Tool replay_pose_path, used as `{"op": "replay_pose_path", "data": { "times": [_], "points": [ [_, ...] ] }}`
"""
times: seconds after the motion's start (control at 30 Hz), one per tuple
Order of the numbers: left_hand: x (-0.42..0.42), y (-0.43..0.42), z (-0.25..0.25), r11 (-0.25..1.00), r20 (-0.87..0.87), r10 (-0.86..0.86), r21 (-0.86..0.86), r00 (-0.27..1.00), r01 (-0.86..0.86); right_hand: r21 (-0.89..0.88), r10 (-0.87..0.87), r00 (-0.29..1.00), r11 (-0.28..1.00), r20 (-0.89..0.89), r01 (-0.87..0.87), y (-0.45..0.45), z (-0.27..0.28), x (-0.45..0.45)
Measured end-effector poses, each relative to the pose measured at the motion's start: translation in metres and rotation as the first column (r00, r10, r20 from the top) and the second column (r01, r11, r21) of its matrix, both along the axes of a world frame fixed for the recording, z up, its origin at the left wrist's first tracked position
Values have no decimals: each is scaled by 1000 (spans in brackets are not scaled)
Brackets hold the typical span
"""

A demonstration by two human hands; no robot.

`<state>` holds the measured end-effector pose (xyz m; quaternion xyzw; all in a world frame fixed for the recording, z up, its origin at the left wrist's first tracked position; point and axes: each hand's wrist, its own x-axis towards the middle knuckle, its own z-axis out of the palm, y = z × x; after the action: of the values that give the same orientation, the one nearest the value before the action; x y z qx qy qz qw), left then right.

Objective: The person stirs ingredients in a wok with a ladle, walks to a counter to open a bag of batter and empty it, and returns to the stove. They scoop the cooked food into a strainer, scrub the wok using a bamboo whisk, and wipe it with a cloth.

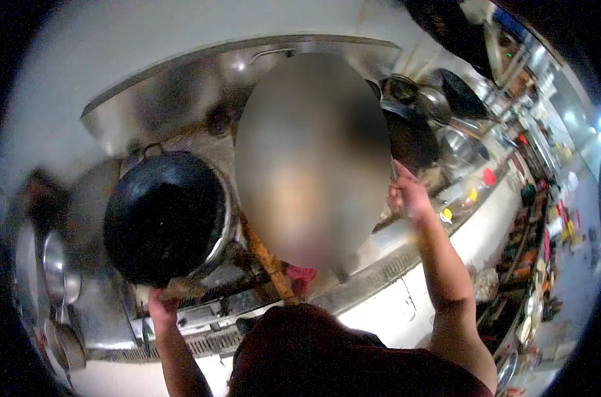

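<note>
A large black wok [165, 218] sits tilted over the stove on the left, its dark inside facing me. At the wok's near rim, my left hand [163, 308] is closed on its edge or handle, with the fingers partly hidden. A beige patch, perhaps a folded cloth [184, 288], lies beside that hand. On the right, my right hand [408, 193] is raised and closed around a thin, greyish handle-like piece. A blurred oval covers the middle of the view and hides what this piece leads to.
A bamboo-coloured stick [271, 261] slants across the stove between the hands. Metal bowls [461, 147] and dark pans [462, 92] stand at the back right. Ladles or pans [54, 261] hang at the far left. A steel splashback [175, 99] runs behind the stove.
</note>
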<state>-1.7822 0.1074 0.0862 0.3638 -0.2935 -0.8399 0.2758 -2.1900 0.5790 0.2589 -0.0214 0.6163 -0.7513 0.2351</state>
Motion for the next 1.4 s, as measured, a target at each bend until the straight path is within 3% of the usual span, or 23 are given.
{"op": "replay_pose_path", "data": {
  "times": [0.03,0.1,0.17,0.2,0.3,0.4,0.47,0.5,0.53,0.6,0.7,0.9,0.93,1.0,1.03,1.07,1.1,1.13,1.17,1.23,1.27,1.33,1.4],
  "points": [
    [7,-8,-14,982,-14,-121,-150,993,117,149,-107,984,981,-142,128,14,-17,-21],
    [0,-8,-6,997,12,-73,14,997,73,270,-181,942,927,-284,259,49,-52,-60],
    [-7,-3,3,996,-27,-84,20,996,85,677,111,889,691,-445,252,96,-78,-94],
    [-3,-8,-6,997,-5,-66,35,998,66,727,78,892,613,-445,309,94,-67,-85],
    [6,-13,-13,998,-5,-64,23,998,64,661,5,950,719,-311,212,130,-105,-112],
    [1,-11,-9,997,9,-69,28,998,69,869,268,898,452,-349,202,137,-114,-120],
    [-3,-10,-7,997,47,-57,60,997,54,646,13,925,719,-380,255,165,-164,-155],
    [-4,-10,-6,997,50,-52,64,997,48,646,12,925,719,-379,255,178,-167,-163],
    [-4,-10,-7,997,52,-47,67,998,43,708,283,799,667,-531,234,185,-161,-168],
    [-1,-13,-12,997,38,-57,60,998,55,762,535,589,602,-606,239,189,-152,-171],
    [1,-11,-8,998,28,-61,21,998,60,893,608,674,408,-420,188,173,-124,-155],
    [9,-14,-21,998,21,-54,-42,998,55,603,289,786,787,-547,131,177,-132,-147],
    [11,-19,-28,997,5,-74,-21,997,74,743,530,569,626,-628,237,171,-108,-131],
    [6,-9,-10,996,20,-83,-4,996,84,800,749,320,452,-581,394,149,-69,-101],
    [4,-5,-3,996,36,-94,12,995,94,824,542,647,502,-536,262,138,-56,-90],
    [9,-8,-9,995,33,-94,14,995,94,820,423,780,539,-461,192,132,-53,-85],
    [16,-11,-20,941,164,-147,-280,975,189,799,284,884,582,-372,149,125,-49,-80],
    [18,-15,-28,877,230,-162,-413,960,247,556,-2,975,821,-224,129,121,-48,-79],
    [20,-20,-36,793,297,-154,-532,943,297,248,-216,976,948,32,202,117,-47,-77],
    [19,-26,-43,992,-79,-128,-28,989,126,215,-268,963,941,-2,262,109,-36,-66],
    [16,-26,-49,992,-83,-122,-26,989,121,178,-318,948,931,-30,318,105,-29,-61],
    [8,-17,-44,998,-66,-36,53,997,39,-169,-82,984,980,156,109,95,0,-28],
    [10,-30,-62,996,200,5,88,980,-23,-322,-28,973,941,229,103,90,3,-15]
  ]
}}
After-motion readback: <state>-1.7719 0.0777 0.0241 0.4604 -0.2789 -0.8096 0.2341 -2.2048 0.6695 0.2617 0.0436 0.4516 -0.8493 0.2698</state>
